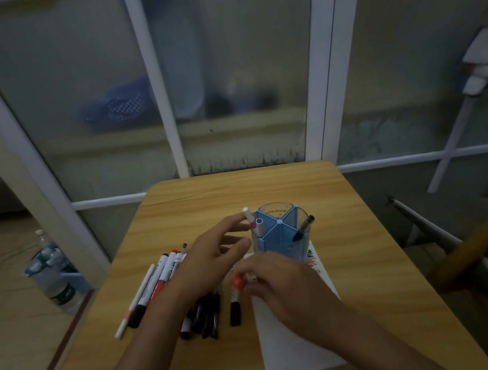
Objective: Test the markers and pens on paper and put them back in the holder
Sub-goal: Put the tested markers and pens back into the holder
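Left of the holder [282,235] we see loose markers [157,286] on the table [207,198]. Our left hand [212,261], fingers spread, touches a pink-banded pen [251,220] in the holder. Our right hand [281,284] pinches a red-capped marker [238,283] over the paper [292,349] before the holder.

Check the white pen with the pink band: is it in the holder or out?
In. The pink-banded pen stands tilted in the blue holder, left compartment, with the left hand beside it, fingers extended.

Wooden surface [367,262] stands against a white-framed frosted window [224,80]. Plastic water bottles [52,267] sit on the floor at left. Folded fabric [484,63] hangs at upper right.
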`<state>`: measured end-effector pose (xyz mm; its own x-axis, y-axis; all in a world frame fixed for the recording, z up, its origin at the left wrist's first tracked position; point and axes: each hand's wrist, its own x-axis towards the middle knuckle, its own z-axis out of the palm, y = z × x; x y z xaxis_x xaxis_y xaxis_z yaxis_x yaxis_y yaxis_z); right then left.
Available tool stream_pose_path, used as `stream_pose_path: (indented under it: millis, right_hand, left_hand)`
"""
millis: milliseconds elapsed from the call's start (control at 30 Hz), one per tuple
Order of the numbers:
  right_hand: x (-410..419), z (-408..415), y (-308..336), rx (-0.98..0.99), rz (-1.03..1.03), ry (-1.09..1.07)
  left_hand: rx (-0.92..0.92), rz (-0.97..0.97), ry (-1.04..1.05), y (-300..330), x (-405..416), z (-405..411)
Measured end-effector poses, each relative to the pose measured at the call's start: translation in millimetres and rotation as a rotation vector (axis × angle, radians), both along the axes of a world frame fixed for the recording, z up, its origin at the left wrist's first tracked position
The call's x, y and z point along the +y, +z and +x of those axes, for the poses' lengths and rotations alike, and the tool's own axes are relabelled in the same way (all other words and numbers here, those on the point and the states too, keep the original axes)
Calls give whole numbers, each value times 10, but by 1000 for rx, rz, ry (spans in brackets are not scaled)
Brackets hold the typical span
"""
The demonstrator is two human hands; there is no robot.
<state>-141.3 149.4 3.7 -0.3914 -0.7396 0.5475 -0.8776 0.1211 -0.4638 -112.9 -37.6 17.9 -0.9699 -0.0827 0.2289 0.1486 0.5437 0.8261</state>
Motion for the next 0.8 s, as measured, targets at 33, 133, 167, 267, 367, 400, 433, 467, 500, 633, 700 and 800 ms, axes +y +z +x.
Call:
stream_pose_path:
  millis: [33, 133, 167, 267, 367, 400, 433, 467, 500, 633, 700, 800]
  right_hand:
    - [42, -7, 47, -56, -44, -29]
    - [149, -50, 174, -241, -177, -74]
    - [183, -60, 224, -280, -228, -89]
    - [280, -82, 391, -313, -347, -134]
    - [393, -123, 568, -339, -475, -164]
    - [430, -154, 624, -358, -523, -179]
    - [465, -198, 672, -382, -572, -202]
    - [494, -249, 719, -416, -619, -232]
    - [524, -310, 757, -460, -666, -266]
    - [592, -575, 808, -635, -837, -363]
    - [609, -671, 766, -666, -849, -407]
    - [581, -727, 644, -655, -743, -449]
  left_hand:
    - [0, 5, 6, 1, 9, 1]
    - [-15, 14, 6, 18, 52, 8]
    - [-19, 10, 6, 23, 67, 9]
    - [-16, -25, 10, 21, 98, 4]
    - [-19, -34, 34, 15, 119, 0]
    - [-23, -42, 44, 15, 127, -3]
    - [-29, -43, 48, 15, 140, -5]
    - [-36, -34, 49, 17, 151, -7]
    - [-43, -19, 50, 20, 167, -10]
    - [-72, 29, 63, 36, 195, -20]
    - [-76, 52, 58, 11, 198, -41]
    - [-86, 47, 50, -33, 219, -71]
